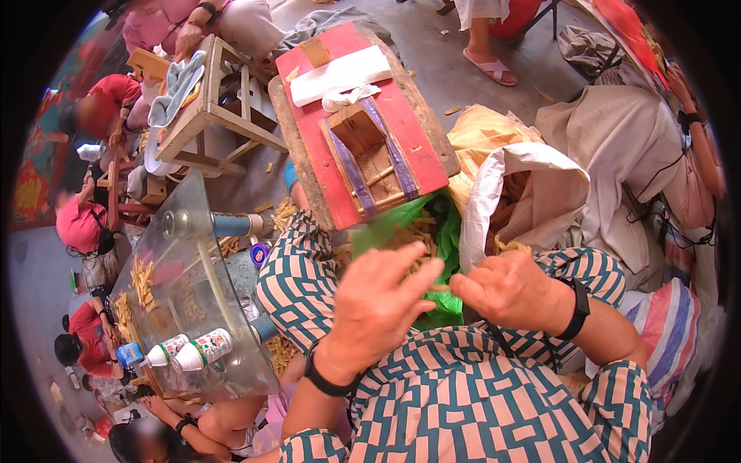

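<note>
My left hand is raised over my lap, blurred a little, with its fingers spread apart. Close by, my right hand has its fingers curled and its thumb pointing left. A short tan stick shows at that thumb tip, apparently pinched there; most of it is hidden. Beneath both hands lies a green plastic bag with many tan sticks in it. Beyond them stands a red board bearing a wooden trough edged with purple strips. Thin sticks lie across the trough's near end.
A white foam-like block rests on the board. At right stand an open white sack and a striped bag. A glass tabletop on the left carries two white bottles and loose sticks. Several people sit around.
</note>
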`<state>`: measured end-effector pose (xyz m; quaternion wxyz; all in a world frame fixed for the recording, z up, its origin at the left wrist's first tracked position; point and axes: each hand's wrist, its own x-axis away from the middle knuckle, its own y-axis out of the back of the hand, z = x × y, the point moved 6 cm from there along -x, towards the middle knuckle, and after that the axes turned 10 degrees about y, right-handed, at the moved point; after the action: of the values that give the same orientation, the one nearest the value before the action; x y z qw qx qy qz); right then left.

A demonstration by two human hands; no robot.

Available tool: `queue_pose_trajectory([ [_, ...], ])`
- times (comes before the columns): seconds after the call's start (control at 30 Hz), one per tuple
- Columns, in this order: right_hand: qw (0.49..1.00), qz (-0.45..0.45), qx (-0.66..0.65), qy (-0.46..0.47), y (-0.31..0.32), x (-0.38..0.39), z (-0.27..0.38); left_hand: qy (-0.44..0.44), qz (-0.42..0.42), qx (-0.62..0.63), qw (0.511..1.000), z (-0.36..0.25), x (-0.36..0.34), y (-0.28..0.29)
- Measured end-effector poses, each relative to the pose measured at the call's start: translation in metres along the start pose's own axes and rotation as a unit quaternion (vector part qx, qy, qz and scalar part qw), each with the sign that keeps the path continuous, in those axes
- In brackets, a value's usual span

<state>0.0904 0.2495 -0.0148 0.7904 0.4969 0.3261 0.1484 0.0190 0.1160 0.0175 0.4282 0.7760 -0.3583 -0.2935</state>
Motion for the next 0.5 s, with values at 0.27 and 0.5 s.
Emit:
queue_pose_trajectory([
  [0.27,0.982,0.061,-0.176,-0.022,-0.007,0.013,-0.018,0.010,0.021,0.025,0.999,0.010,0.023,-0.022],
  [0.5,0.988,-0.146,-0.001,-0.041,0.013,-0.057,-0.088,0.169,-0.114,0.153,0.967,0.075,-0.032,0.025],
])
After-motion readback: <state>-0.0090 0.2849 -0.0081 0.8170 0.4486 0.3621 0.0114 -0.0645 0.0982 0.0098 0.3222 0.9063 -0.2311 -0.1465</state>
